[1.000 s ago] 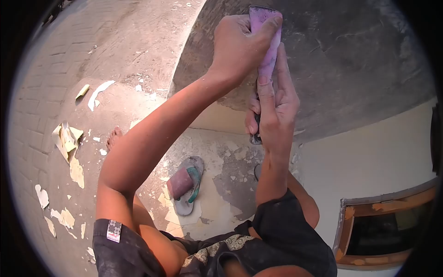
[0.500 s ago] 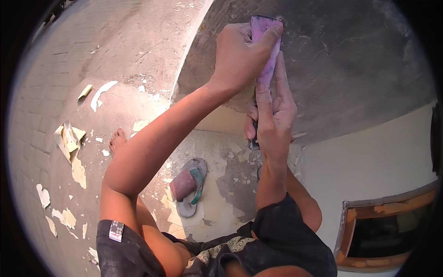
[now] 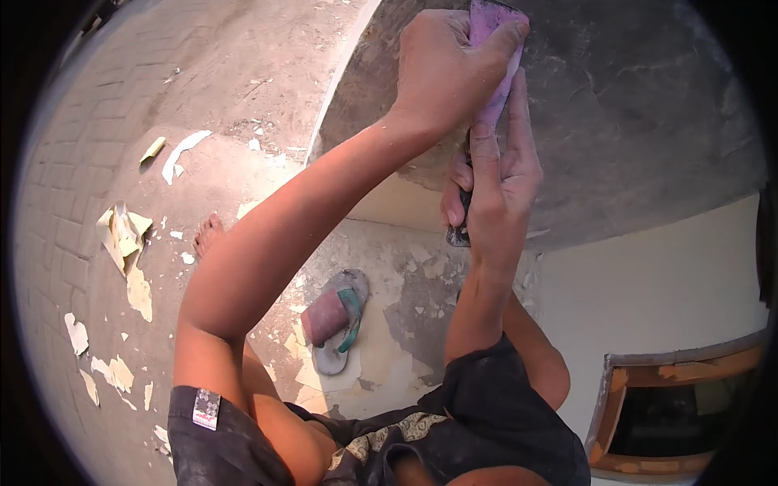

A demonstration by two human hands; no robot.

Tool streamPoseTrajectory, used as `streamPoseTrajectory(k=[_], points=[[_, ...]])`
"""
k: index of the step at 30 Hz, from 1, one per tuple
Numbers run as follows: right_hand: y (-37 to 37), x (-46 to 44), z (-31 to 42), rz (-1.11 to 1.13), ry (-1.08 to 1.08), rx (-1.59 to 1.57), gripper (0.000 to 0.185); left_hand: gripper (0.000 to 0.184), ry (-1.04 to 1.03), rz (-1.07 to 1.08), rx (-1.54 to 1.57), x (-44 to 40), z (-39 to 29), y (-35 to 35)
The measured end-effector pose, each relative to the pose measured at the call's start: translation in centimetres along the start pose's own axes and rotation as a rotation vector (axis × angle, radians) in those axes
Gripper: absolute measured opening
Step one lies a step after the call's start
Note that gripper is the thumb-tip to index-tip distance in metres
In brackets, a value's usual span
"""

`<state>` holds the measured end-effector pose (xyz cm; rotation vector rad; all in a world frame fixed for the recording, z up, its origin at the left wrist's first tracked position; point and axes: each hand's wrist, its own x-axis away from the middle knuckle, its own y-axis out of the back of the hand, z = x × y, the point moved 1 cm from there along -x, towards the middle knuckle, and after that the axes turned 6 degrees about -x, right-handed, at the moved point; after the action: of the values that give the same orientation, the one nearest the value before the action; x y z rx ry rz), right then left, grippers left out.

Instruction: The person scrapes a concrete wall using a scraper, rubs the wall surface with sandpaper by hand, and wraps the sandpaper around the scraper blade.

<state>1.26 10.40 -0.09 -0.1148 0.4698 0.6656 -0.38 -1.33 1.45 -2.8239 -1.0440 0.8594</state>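
Your scraper (image 3: 495,103) lies between your two hands, its long axis running from near to far with the far end tipped slightly right. Your right hand (image 3: 506,174) is the nearer one: it grasps the dark handle (image 3: 459,236), with a finger stretched along the blade's right side. Your left hand (image 3: 454,69) sits farther off and to the left, pinching the purple blade (image 3: 491,24) near its wide end, thumb on top. You have the blade over the dark grey surface (image 3: 624,113); whether its edge touches there, I cannot tell.

To your right, a pale wall (image 3: 648,267) meets that surface, with a window (image 3: 673,417) nearer you. Below your hands, a pink block (image 3: 325,316) rests on a sandal (image 3: 331,360). Paint flakes (image 3: 139,293) litter the floor (image 3: 97,174) to your left.
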Motion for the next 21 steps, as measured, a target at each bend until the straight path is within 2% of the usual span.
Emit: streamPoseTrajectory(k=[8,11,16,21], points=[[0.3,1.2,0.1,-0.018,-0.049,0.0,0.051,0.034,0.056,0.032,-0.012,1.3,1.2,0.0],[0.4,0.3,0.9,-0.009,-0.047,0.007,0.051,0.034,-0.003,0.014,0.092,-0.3,-0.8,-0.1],[0.3,0.6,0.7,0.031,-0.032,0.022,0.051,0.035,-0.016,0.013,0.058,0.4,0.8,0.0],[0.1,1.1,-0.2,0.009,-0.076,0.032,0.051,0.036,0.04,0.048,0.058,0.9,0.6,0.5]])
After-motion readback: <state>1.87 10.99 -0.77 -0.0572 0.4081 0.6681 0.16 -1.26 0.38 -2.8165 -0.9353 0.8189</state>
